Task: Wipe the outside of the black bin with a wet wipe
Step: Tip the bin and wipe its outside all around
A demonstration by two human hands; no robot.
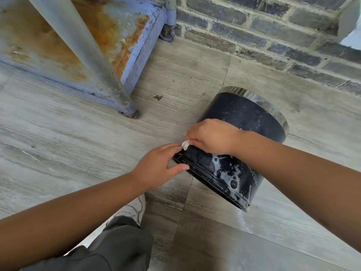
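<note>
Right hand: your right hand (212, 136) lies curled over the bin's side wall, fingers bunched round the wet wipe (185, 144); only 1 white corner pokes out at the hand's 9 o'clock side. Held this way, I judge, so your palm can press the wipe flat to the curve.
Left hand: your left hand (159, 166) sits at 8 o'clock from the right one, fingertips on the bin wall just beside the wipe and thumb against the dark lower rim. Fingers lie fairly straight and gripping nothing; it looks to be steadying the bin so it does not roll.
Black bin: the black bin (242, 116) lies tipped on its side on the floor, silver band end toward 1 o'clock, dark rimmed end toward 7 o'clock. That lie turns the outer wall up to you.
Suds: white foam (232, 176) clings to the wall at 5 o'clock from your right hand, so that patch likely awaits wiping.
Floor: grey wood-look planks (58, 143) under everything, a wet streak by the bin's near end.
Farther out: a rusted blue metal frame (134, 55) at 11 o'clock, a brick wall (273, 36) at 1 o'clock, your white shoe (132, 210) at 6 o'clock.
Count: 2 hands, 1 bin, 1 wipe, 1 shoe in view.
</note>
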